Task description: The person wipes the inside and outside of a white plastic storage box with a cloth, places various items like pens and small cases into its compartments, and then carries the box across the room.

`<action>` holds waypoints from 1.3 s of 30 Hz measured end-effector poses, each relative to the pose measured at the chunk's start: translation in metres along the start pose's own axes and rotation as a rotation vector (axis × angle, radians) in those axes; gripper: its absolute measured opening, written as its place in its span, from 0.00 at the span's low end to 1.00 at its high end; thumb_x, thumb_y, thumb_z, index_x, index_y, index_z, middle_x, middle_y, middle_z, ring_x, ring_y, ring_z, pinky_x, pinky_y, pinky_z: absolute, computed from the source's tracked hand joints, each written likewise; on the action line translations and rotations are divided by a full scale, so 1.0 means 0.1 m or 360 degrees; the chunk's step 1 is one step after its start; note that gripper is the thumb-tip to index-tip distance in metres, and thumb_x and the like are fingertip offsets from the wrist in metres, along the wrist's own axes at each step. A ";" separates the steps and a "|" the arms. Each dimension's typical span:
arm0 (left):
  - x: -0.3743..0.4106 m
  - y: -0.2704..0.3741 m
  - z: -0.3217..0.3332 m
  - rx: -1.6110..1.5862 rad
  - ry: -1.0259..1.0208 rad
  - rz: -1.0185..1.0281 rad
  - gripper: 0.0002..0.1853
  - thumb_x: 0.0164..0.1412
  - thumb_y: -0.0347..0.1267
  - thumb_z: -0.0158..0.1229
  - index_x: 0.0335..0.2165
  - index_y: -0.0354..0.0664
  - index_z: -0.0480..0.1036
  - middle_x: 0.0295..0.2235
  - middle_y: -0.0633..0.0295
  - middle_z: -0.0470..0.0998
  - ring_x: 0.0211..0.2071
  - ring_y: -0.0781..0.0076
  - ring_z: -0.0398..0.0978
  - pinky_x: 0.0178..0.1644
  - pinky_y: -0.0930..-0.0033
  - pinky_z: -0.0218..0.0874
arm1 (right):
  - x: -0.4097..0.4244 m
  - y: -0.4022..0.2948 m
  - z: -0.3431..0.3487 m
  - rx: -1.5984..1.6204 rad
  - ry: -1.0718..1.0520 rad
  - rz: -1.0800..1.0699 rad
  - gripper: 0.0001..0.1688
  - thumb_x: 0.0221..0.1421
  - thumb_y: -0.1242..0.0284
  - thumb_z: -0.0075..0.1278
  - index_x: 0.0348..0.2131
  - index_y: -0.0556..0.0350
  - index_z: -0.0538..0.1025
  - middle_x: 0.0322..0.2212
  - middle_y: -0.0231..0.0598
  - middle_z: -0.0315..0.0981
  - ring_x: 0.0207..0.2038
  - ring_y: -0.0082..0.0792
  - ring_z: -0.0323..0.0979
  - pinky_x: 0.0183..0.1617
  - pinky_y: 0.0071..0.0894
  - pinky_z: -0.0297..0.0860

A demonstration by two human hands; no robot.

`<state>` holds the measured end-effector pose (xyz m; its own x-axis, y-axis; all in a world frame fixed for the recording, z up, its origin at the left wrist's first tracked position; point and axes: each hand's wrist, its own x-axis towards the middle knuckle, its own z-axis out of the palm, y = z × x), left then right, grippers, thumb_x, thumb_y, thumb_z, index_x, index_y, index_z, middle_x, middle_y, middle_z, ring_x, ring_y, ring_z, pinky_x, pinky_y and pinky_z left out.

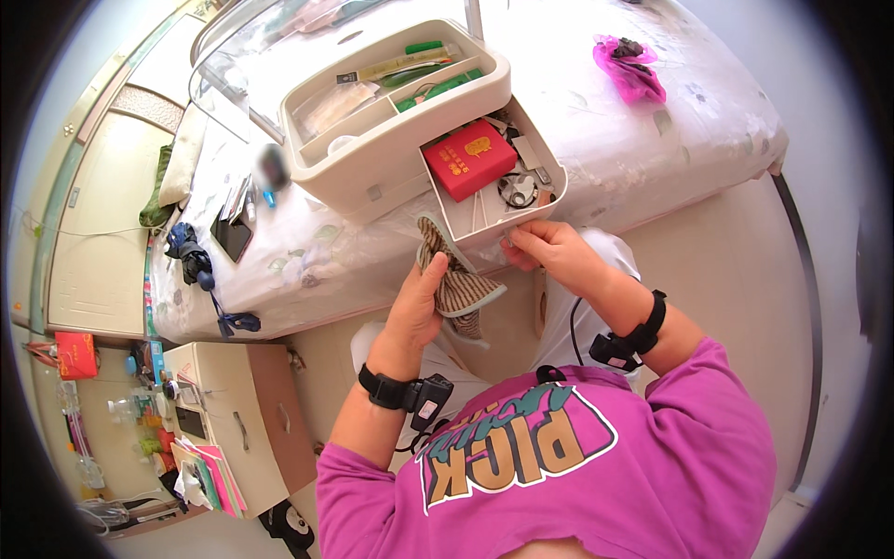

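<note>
My left hand (pixel 417 297) grips a brown-and-black striped cloth (pixel 469 290) with pale grey-green edging, bunched up and hanging over my lap. The fingertips of my right hand (pixel 541 248) pinch a small pull tab at the front of an open white drawer (pixel 489 233). In the drawer lie a red box (pixel 470 159) with gold print, a coiled dark cord (pixel 517 191), white sticks (pixel 479 211) and small items. The drawer juts from a cream plastic storage box (pixel 363 175). Its divided upper tray holds green items (pixel 438 91) and a clear packet (pixel 335 108); the clear lid (pixel 241 70) is raised.
The storage box stands on a bed with a floral sheet (pixel 307 262). A pink plastic bag (pixel 632 68) lies to the right. On the left are a phone (pixel 232 237) and a folded umbrella (pixel 190 260). A bedside cabinet (pixel 244 419) holds papers and small items.
</note>
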<state>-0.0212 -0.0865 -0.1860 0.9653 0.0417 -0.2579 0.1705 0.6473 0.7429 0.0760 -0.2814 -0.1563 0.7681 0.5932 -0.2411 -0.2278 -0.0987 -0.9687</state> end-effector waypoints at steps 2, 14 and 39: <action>0.01 0.02 0.06 -0.0015 -0.0012 -0.0014 0.22 0.60 0.41 0.45 0.47 0.38 0.62 0.39 0.55 0.72 0.39 0.68 0.71 0.44 0.65 0.65 | -0.05 -0.15 -0.08 -0.0503 -0.0068 -0.0013 0.16 0.55 0.65 0.46 0.30 0.61 0.75 0.23 0.33 0.72 0.25 0.21 0.68 0.31 0.21 0.65; 0.03 -0.05 0.06 -0.0056 0.0013 -0.0063 0.22 0.60 0.44 0.42 0.45 0.39 0.63 0.38 0.53 0.72 0.35 0.66 0.73 0.39 0.63 0.68 | 0.95 -0.91 -0.26 -0.2082 -0.0296 -0.1153 0.39 0.34 0.64 0.59 0.47 0.58 0.64 0.47 0.45 0.58 0.51 0.42 0.57 0.53 0.36 0.58; -0.48 0.16 0.21 0.0236 -0.0389 0.0246 0.45 0.35 0.38 0.70 0.51 0.40 0.57 0.47 0.58 0.66 0.49 0.65 0.64 0.52 0.64 0.57 | -0.22 -0.89 0.42 -0.1400 -0.0687 -0.1023 0.50 0.37 0.61 0.60 0.55 0.62 0.54 0.46 0.55 0.59 0.47 0.49 0.61 0.52 0.37 0.59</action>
<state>-0.0605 -0.0945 -0.1491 0.9979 -0.0648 0.0076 0.0279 0.5291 0.8481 0.0542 -0.2518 -0.0627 0.2856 0.9405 0.1843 0.7507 -0.1000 -0.6530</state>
